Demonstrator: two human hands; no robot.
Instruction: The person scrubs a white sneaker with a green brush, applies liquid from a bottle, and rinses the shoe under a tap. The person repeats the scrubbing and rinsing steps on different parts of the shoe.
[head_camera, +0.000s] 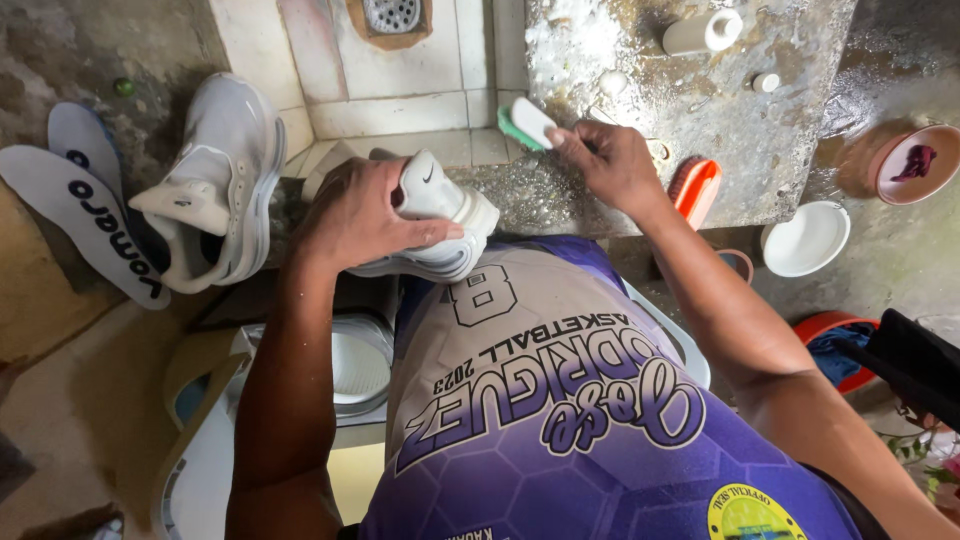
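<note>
Here, left hand (365, 215) fingers clamp a white sneaker (440, 225); right hand (610, 160) fingers pinch a green-backed brush (528, 123).

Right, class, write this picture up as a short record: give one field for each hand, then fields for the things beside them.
Left hand: grips a white shoe from above, fingers wrapped over it
Right hand: holds a white and green brush against the wet stone slab
Second shoe: white, leaning at the left
Insoles: two, lying beside the second shoe
Orange brush: at the slab's edge
White bowl: on the ground at the right
</note>
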